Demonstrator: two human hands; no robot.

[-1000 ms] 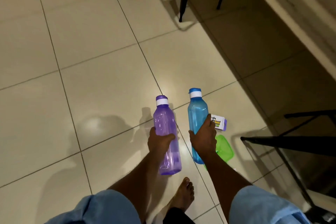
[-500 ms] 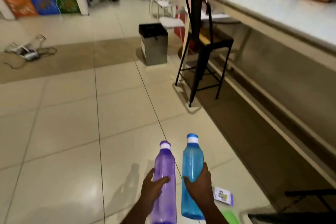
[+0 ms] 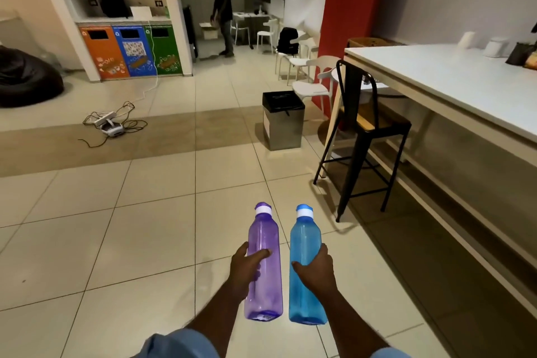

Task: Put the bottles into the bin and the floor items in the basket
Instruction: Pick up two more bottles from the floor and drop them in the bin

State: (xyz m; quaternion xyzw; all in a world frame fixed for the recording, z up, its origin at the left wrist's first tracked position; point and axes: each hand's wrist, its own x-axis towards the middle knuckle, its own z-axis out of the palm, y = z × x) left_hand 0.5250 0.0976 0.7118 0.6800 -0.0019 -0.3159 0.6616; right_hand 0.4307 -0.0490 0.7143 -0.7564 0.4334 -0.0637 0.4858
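Observation:
My left hand (image 3: 245,270) grips a clear purple bottle (image 3: 263,288) around its middle. My right hand (image 3: 316,272) grips a clear blue bottle (image 3: 304,293) the same way. Both bottles are upright, side by side, held in front of me above the tiled floor, each with a white collar and coloured cap. A small steel bin (image 3: 283,122) with a black liner stands on the floor ahead, a little to the right. Three recycling bins, orange (image 3: 103,52), blue (image 3: 133,51) and green (image 3: 164,49), are set in the far wall.
A black bar stool (image 3: 366,131) and a long white counter (image 3: 453,87) line the right side. A headset with tangled cables (image 3: 112,126) lies on the floor at left. White chairs, a black beanbag (image 3: 26,78) and a person (image 3: 222,9) stand farther back.
My view has lifted from the floor to the room. Both hands stay shut on the bottles and have raised them upright. The floor items at my feet have dropped out of sight.

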